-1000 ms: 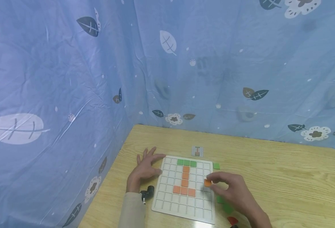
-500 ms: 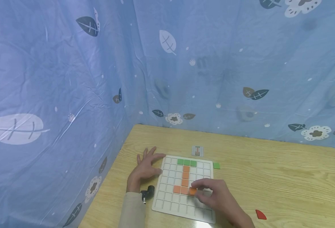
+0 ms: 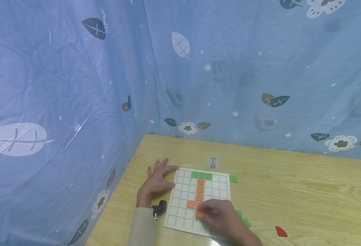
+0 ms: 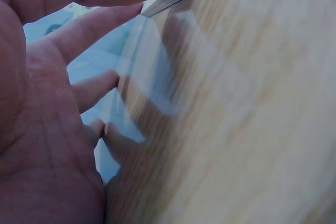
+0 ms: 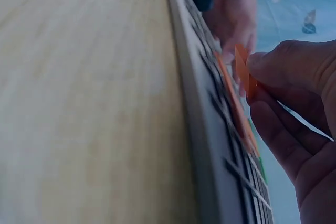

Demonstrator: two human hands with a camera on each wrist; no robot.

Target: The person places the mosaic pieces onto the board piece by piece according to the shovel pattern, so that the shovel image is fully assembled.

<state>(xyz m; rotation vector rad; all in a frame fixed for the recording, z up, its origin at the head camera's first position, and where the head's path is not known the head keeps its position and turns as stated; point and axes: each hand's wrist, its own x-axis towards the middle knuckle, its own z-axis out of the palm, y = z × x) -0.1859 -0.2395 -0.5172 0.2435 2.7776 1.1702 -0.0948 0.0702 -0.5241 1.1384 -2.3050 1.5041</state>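
A white square grid board (image 3: 175, 212) lies on the table. Green square tiles (image 3: 201, 175) form a row near its far edge, and orange square tiles (image 3: 200, 189) run down from them to a crosswise orange row. My right hand (image 3: 221, 217) pinches an orange square tile (image 5: 243, 71) between thumb and fingers, just above the board on the near side of that row. In the right wrist view the tile stands tilted on edge. The hand hides the row's right end. My left hand (image 3: 157, 181) has its fingers spread, thumb and index finger touching the board's left edge.
A small printed card (image 3: 213, 163) with a grid picture lies beyond the board. To the right are loose green tiles (image 3: 233, 178) and a red quarter-round piece (image 3: 281, 231). A black device (image 3: 159, 208) sits by my left wrist. Blue patterned curtains (image 3: 229, 85) border the table.
My right hand has carried the orange tile leftward and nearer across the board, past the orange row's right end. Green tiles beside the board show again. My left hand has stayed in place.
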